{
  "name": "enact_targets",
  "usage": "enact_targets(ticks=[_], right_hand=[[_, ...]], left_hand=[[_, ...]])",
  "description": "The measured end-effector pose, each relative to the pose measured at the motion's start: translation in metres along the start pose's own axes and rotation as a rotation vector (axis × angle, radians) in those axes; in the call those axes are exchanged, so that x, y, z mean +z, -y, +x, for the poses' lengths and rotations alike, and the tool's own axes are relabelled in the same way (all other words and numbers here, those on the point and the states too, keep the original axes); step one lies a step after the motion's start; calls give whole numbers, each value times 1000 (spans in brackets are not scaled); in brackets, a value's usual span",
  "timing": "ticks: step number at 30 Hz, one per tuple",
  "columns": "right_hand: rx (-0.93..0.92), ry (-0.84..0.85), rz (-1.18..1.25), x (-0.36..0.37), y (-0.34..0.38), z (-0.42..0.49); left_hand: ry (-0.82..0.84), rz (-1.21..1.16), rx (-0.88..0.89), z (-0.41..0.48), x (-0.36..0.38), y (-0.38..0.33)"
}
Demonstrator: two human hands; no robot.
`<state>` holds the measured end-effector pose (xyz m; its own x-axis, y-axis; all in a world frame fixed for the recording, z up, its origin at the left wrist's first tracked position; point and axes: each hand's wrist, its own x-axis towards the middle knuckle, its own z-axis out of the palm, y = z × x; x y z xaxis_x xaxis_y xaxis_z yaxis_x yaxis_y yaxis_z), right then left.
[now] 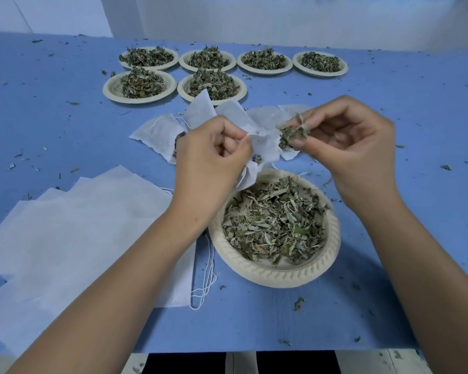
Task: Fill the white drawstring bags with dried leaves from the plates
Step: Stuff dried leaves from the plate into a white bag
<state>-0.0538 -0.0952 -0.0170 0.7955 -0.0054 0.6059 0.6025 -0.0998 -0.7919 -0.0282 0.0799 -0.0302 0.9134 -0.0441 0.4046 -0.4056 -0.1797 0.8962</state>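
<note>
the left hand [211, 160] hides part of the held bag [262, 141], and the bag stack [73, 238] overruns the left edge.

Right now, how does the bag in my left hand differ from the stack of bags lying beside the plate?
The held bag is raised and crumpled in your left hand; the stacked bags lie flat on the table. Your right hand pinches dried leaves at the held bag; the stacked bags look empty. Both are white fabric.

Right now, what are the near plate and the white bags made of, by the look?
Near plate: probably moulded paper pulp, matte beige, with an embossed ribbed rim. Held bag and flat bags: thin, matte white, likely nonwoven or fine woven fabric, judging by soft crumpling. Weave too fine to tell.
</note>
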Motion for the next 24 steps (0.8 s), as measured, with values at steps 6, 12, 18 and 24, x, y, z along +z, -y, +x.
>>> enact_targets(ticks=[6,12,18,24], right_hand=[[-230,263,-610,5,-5,0],[-314,191,-601,5,-1,-3],[-258,269,-690,15,-9,-8],[-251,246,-519,14,-1,-9]], left_hand=[[28,-20,74,-8,6,0],[-41,-68,38,-4,3,-1],[12,-55,86,-9,7,-2],[27,-85,96,-9,6,-2]])
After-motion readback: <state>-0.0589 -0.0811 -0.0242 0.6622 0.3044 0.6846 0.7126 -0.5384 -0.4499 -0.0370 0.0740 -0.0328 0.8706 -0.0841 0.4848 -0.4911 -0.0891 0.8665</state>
